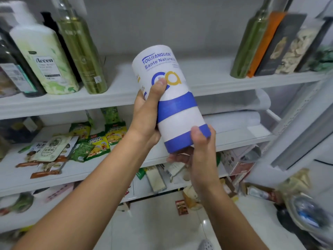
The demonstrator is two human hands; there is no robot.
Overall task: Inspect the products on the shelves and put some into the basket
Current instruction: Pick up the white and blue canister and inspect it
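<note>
A tall white tube with blue bands and blue and yellow lettering is held tilted in front of the white shelves. My left hand grips its upper left side, thumb on the printed front. My right hand grips its blue bottom end, thumb on the front and fingers under the base. No basket can be made out for certain; a perforated grey object peeks in at the bottom edge.
The top shelf carries a white lotion bottle and green bottles at left, plus a green bottle and dark boxes at right. Snack packets lie on the middle shelf. Packets litter the lower shelves and white floor.
</note>
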